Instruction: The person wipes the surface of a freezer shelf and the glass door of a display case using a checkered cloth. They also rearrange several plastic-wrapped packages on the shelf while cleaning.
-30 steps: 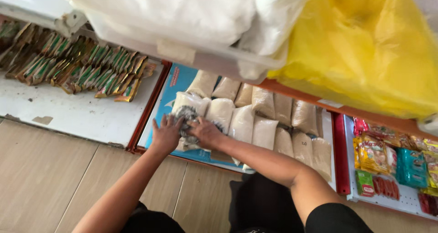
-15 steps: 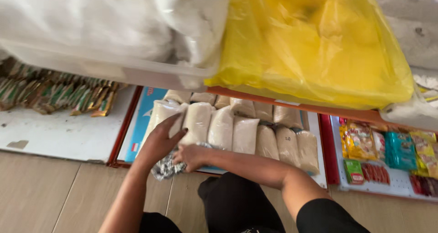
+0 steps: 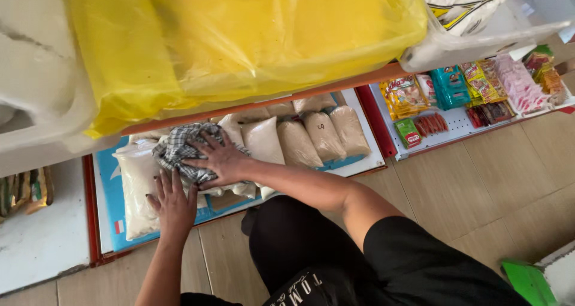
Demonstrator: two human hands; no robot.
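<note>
Low on the shelf, the right hand lies spread, fingers splayed, flat on a checked cloth atop the white sacks, pressing rather than gripping. At its seven o'clock, the left hand rests open on a white sack, perhaps touching the cloth's edge. Yellow bag at twelve o'clock.

The person wears a black T-shirt with short sleeves; the sleeve on the right arm ends above the elbow and leaves the forearm bare. The left arm is bare too, as far as it can be seen. Black trousers cover the legs, and pale printed letters show near the lower edge. The left hand and the right hand have no gloves, rings or watch.
</note>
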